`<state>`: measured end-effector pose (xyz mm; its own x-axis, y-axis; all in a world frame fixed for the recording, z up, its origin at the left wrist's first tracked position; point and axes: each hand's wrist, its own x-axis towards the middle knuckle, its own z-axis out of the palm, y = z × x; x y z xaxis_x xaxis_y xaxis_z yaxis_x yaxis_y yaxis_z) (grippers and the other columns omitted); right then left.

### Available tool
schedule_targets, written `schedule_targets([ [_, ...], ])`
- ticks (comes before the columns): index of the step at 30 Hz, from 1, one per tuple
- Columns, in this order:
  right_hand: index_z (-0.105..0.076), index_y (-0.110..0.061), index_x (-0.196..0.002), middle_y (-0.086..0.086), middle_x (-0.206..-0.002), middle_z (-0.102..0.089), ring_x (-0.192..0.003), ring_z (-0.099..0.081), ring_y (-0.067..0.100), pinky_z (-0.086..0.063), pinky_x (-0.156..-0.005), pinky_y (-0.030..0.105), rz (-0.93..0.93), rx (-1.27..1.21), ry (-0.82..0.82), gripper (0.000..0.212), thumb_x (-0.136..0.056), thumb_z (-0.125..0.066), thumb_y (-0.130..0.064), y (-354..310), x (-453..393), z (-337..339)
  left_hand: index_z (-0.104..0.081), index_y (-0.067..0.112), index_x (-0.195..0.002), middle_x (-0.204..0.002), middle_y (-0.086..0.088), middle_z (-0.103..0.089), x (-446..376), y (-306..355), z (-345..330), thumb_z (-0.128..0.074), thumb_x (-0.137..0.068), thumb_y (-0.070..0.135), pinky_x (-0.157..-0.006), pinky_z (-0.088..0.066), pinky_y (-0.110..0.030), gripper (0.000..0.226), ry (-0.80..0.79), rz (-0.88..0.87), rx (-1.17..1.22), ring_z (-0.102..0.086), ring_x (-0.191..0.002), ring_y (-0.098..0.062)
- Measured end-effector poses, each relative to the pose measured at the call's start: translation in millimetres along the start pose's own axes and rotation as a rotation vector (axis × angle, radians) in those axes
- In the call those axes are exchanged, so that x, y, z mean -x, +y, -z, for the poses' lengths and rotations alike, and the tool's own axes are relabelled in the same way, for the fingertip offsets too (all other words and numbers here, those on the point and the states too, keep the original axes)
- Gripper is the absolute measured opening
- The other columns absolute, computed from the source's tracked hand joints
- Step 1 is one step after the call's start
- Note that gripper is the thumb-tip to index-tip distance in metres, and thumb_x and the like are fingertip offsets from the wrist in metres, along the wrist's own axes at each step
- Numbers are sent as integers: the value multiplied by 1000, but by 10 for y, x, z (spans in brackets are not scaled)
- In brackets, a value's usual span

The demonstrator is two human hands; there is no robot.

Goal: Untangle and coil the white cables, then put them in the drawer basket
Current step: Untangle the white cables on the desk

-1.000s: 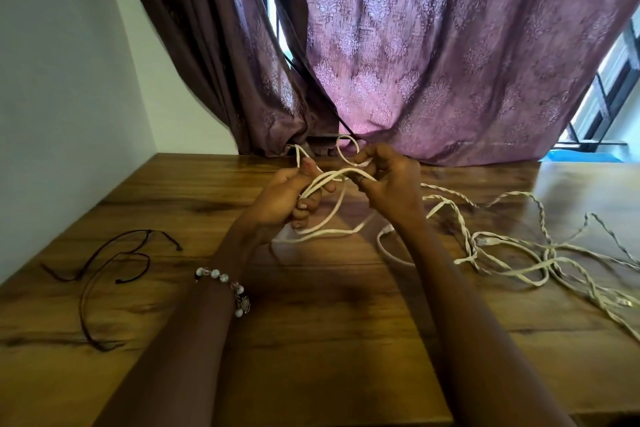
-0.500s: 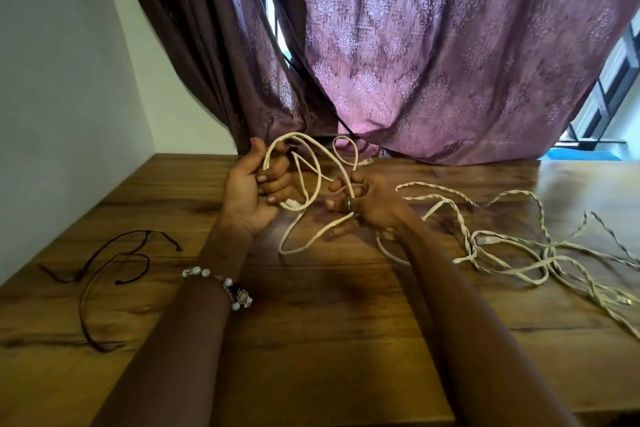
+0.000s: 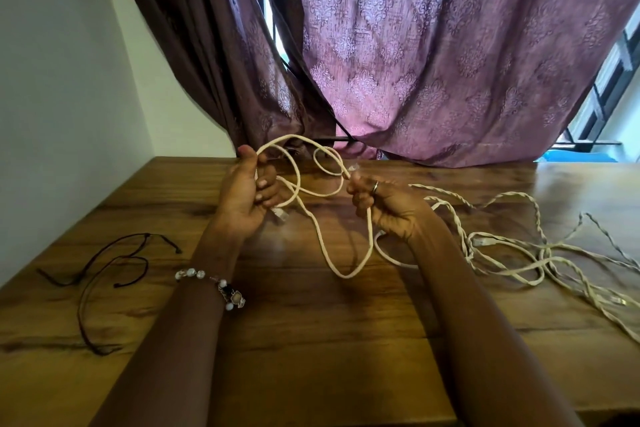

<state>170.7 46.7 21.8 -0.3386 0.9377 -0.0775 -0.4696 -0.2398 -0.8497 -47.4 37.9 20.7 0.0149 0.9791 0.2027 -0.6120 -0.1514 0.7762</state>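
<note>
RISK: slack loop of the white cable (image 3: 346, 274) is being left hanging just above the table (image 3: 311, 340), judged liable to re-snag the tangled cables (image 3: 519, 253) at right | GRIP: cable is being gripped by curled left hand (image 3: 247, 198) and right hand (image 3: 381, 204) | AXIS: cable is being strung left-right between hands, connector (image 3: 281, 215) pointing down.

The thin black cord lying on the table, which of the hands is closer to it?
Left. The left hand is up and to the right of the black cord, gripping the white cable. The right hand is farther right, past the left one.
</note>
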Motion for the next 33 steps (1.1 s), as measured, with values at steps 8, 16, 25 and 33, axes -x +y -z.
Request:
schedule_targets([
  [8, -62, 3, -105, 19, -101, -68, -83, -67, 24, -53, -67, 27, 298, 1816, 30, 21, -84, -60, 6, 75, 24, -83, -47, 19, -74, -47, 7, -35, 41, 123, 46, -24, -100, 43, -36, -21, -16, 42, -53, -31, 327, -27, -33, -3],
  [16, -59, -17, -117, 14, -91, -70, -85, -64, 33, -53, -64, 42, 909, 2142, 46, 27, -92, -51, -18, 65, -27, -118, -49, 15, -95, -69, -8, -71, 108, 49, -181, -29, -103, 23, -50, -54, -27, 23, 10, -191, 18, -65, -55, -18],
  [25, -72, -17, -97, -1, -80, -73, -64, -63, 6, -49, -59, 27, 1033, 1667, -250, 17, -81, -66, -15, -3, 145, -225, -44, 17, -99, -60, 9, -65, 107, -316, -271, -32, -102, 15, -48, -48, -21, 13, -170, -187, -518, -58, -49, -4],
  [33, -70, -7, -87, 8, -68, -72, -39, -55, 17, -44, -37, 21, 807, 942, -33, 18, -76, -72, 7, -227, 294, -76, -58, 11, -89, -49, 2, -32, 182, -296, -308, -33, -101, 33, -38, -24, -15, 35, -330, 72, -567, -25, -37, -5],
])
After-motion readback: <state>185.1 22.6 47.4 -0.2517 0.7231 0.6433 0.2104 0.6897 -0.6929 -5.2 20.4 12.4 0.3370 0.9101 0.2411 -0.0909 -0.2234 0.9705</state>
